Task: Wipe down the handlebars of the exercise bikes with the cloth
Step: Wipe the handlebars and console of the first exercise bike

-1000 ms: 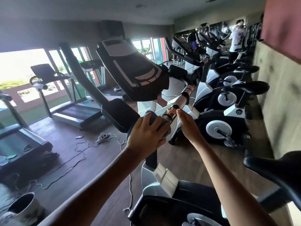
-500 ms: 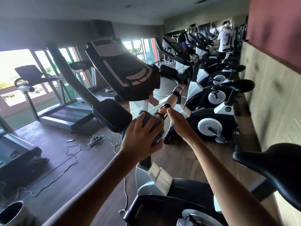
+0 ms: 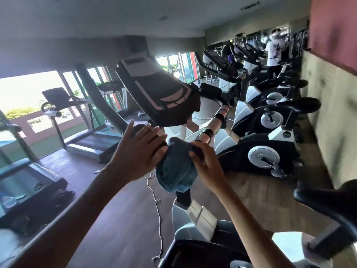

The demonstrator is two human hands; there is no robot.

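Dark wooden floor (image 3: 119, 225) runs through this gym, with treadmills (image 3: 90, 140) standing at the windows on the left and a row of exercise bikes (image 3: 264, 149) along the wall on the right. At the far end of the row a person in a white shirt (image 3: 274, 51) stands, small and blurred.

Directly in front is the nearest exercise bike, with its black console (image 3: 158, 93) tilted above both hands. Its right handlebar (image 3: 214, 124), silver with black bands, goes up and away from the hands.

The blue cloth (image 3: 175, 171) is bunched over the near end of this handlebar, between the two hands, and its lower part hangs down. The right hand (image 3: 206, 167) rests on the right side of the cloth with curled fingers that press into it and hold it. The left hand (image 3: 139, 153) is flat, its fingers straight and spread, gripping nothing; the fingertips reach the left edge of the cloth. A white cable (image 3: 157, 215) lies on the floor under the hands. At the lower right a black saddle (image 3: 332, 202) comes into view.
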